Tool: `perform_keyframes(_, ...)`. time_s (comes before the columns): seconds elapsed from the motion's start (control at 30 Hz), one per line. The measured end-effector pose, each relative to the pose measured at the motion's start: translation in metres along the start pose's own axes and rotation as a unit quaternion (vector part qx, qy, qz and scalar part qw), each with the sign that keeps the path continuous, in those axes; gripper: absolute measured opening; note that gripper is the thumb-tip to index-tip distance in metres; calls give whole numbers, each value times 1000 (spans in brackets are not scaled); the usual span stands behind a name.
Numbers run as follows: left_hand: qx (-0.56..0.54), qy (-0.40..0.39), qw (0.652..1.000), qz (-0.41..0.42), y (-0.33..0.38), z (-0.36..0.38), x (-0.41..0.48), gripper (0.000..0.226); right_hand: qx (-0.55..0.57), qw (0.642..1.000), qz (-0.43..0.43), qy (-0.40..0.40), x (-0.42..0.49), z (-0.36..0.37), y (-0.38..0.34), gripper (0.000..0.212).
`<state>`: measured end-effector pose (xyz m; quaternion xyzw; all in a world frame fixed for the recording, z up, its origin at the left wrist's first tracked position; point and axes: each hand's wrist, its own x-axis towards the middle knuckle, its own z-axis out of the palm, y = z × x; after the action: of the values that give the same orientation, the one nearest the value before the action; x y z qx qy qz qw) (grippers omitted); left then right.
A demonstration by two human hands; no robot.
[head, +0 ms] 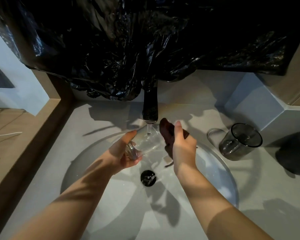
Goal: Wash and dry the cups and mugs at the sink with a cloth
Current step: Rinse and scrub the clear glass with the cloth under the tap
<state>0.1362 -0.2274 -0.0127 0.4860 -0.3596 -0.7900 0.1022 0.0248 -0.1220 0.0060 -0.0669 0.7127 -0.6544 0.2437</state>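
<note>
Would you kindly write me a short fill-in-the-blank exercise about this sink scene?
1. The left hand holds a clear drinking glass under ____ running from the black tap.
2. The right hand grips a dark brown ____.
3. The smoky grey glass tumbler stands on the pale counter to the ____ of the round white basin.
Missing words: water, cloth, right.

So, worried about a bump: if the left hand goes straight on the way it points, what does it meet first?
Likely the water stream under the tap; the left hand, holding the glass, points at it. Depth is unclear.
</note>
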Motion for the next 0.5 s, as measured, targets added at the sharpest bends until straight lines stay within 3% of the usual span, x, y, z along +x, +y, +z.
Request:
perform_keyframes(0.1, 55, 30, 996, 59, 0, 6, -5, 37, -8, 992, 18, -127, -16, 9, 9, 46)
perform_keyframes(0.17, 118, 39, 985, 118, 0, 10, -9, 39, -12, 975, 3, -220, -20, 14, 13, 39)
perform_keyframes(0.23, 170, 48, 970, 170, -2, 10, -12, 41, -47, 969, -68, -233, -16, 16, 17, 23)
perform_keyframes(0.37, 278, 32, 933, 227, -4, 3, -17, 36, -106, 969, -142, -170, -6, 15, 15, 24)
perform_keyframes(0.43, 384, 32, 875, 294, -5, -1, -20, 39, -100, 977, -97, -160, 1, 16, 9, 19)
perform_keyframes(0.5, 505, 38, 770, 387, -8, -6, -19, 53, -104, 983, 18, -150, 15, 18, 1, 18)
